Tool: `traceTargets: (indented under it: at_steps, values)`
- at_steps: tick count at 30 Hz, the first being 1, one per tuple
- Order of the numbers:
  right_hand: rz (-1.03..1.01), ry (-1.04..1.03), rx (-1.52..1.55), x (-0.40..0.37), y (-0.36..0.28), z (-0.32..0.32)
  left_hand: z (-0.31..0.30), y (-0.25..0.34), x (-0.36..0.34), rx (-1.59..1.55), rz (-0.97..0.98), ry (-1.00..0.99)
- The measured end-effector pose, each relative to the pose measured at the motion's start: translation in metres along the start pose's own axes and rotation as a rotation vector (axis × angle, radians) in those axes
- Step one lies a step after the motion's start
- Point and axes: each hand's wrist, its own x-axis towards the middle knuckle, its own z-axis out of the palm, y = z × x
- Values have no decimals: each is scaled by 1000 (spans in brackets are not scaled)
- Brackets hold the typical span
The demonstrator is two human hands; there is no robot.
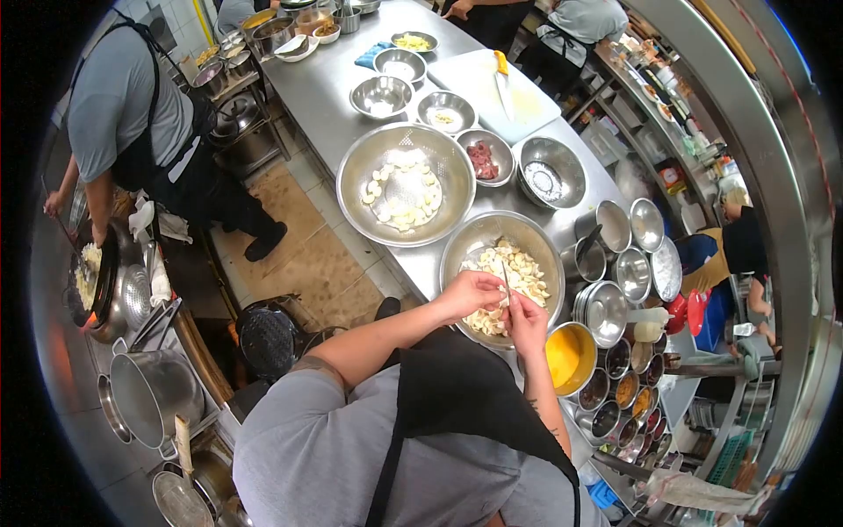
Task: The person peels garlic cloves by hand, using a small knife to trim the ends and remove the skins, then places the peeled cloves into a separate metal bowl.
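Observation:
Both my hands meet over a metal bowl (451, 255) of pale pieces that look like garlic cloves (529, 278). My right hand (527, 323) is closed round a small knife (506, 279), its thin blade pointing away from me. My left hand (472, 295) is pinched, fingertips close beside the blade; whatever it grips is too small to make out. Beyond this bowl stands a large metal colander (349, 195) with peeled-looking cloves (428, 200) lying on its bottom.
A white cutting board (536, 110) with a yellow-handled knife (501, 77) lies farther back, near small metal bowls (383, 97). To my right stand a pot of yellow liquid (564, 356) and several containers. On the left, a person (132, 105) works at a wok (92, 277).

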Motion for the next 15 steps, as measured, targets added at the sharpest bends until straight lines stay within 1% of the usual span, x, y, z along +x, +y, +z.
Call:
traceTargets:
  at_steps: [1, 4, 7, 12, 15]
  values:
    - [-35, 11, -23, 2, 5, -1, -1, 0, 0, 0, 5, -11]
    - [-42, 150, -34, 6, 9, -5, -3, 1, -1, -7, 29, -47]
    - [24, 184, -42, 7, 4, -9, -4, 5, -4, -18, 67, -56]
    - [260, 108, -226, 10, 18, -17, -8, 10, -5, -11, 66, -20]
    - [353, 83, -257, 8, 13, -12, -12, 13, -6, -136, -33, -76]
